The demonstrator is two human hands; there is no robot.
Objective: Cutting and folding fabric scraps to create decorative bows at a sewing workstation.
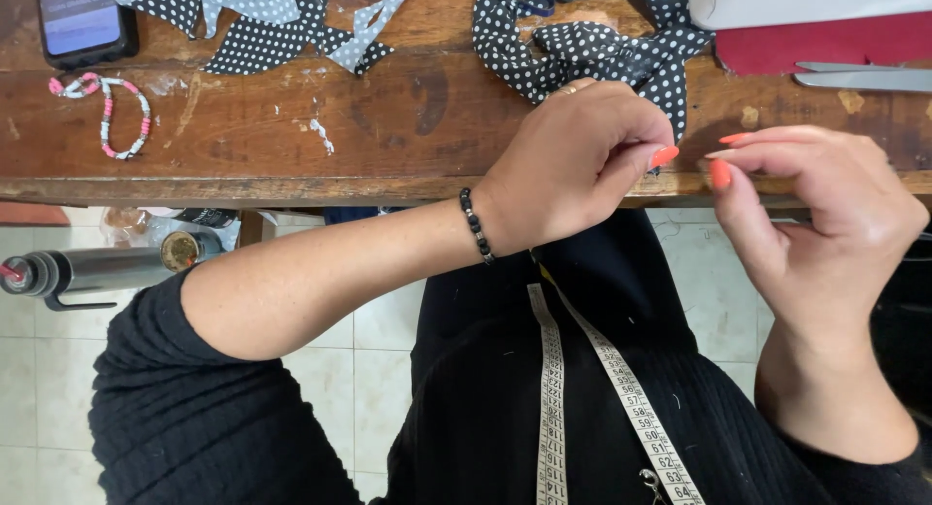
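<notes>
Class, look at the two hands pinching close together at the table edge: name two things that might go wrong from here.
1. The left hand and right hand pinch something too small to see over the table edge; it might drop to the floor.
2. The left hand lies against the polka-dot fabric and may drag it off.

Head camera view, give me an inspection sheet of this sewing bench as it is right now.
Surface: worn wooden table, scratched, with pale flecks.
Job's things: black polka-dot fabric bunched beyond the hands; whether anything is pinched cannot be told.
Clutter: polka-dot scraps, phone, pink-and-white bead bracelet, scissors, red cloth.
Hands: left hand and right hand close together at the table edge, fingers pinched.
Cables: nothing seen.
Surroundings: tiled floor, tape measure round the neck, metal flask below.
</notes>
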